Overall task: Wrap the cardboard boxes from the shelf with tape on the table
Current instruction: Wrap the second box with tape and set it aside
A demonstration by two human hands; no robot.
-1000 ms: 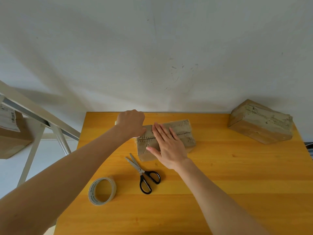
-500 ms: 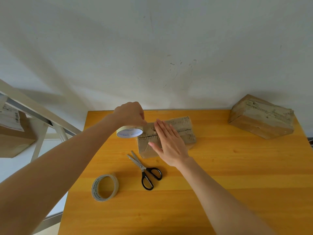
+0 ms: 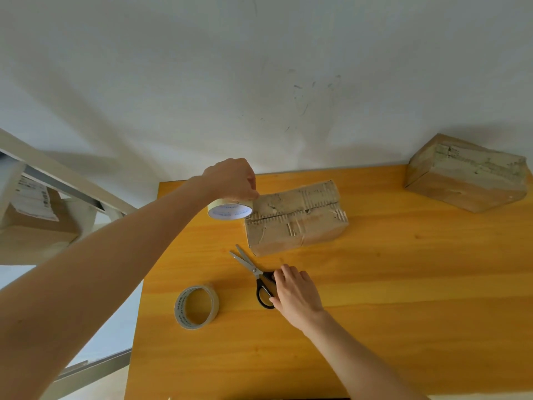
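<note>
A worn cardboard box (image 3: 297, 219) lies on the yellow wooden table (image 3: 403, 298), its torn top seam facing up. My left hand (image 3: 230, 179) grips a roll of pale tape (image 3: 230, 209) from above, held in the air at the box's left end. My right hand (image 3: 297, 290) rests on the black handles of the scissors (image 3: 253, 272), fingers curled over them; the blades point up-left toward the box. The scissors lie flat on the table.
A second tape roll (image 3: 196, 306) stands on the table near its left edge. Another cardboard box (image 3: 467, 174) sits at the back right by the wall. A shelf frame (image 3: 66, 180) with a labelled box (image 3: 31, 220) is to the left.
My right hand left the box top and came down onto the scissors' handles. My left hand lifted the tape roll up beside the box's left end.
</note>
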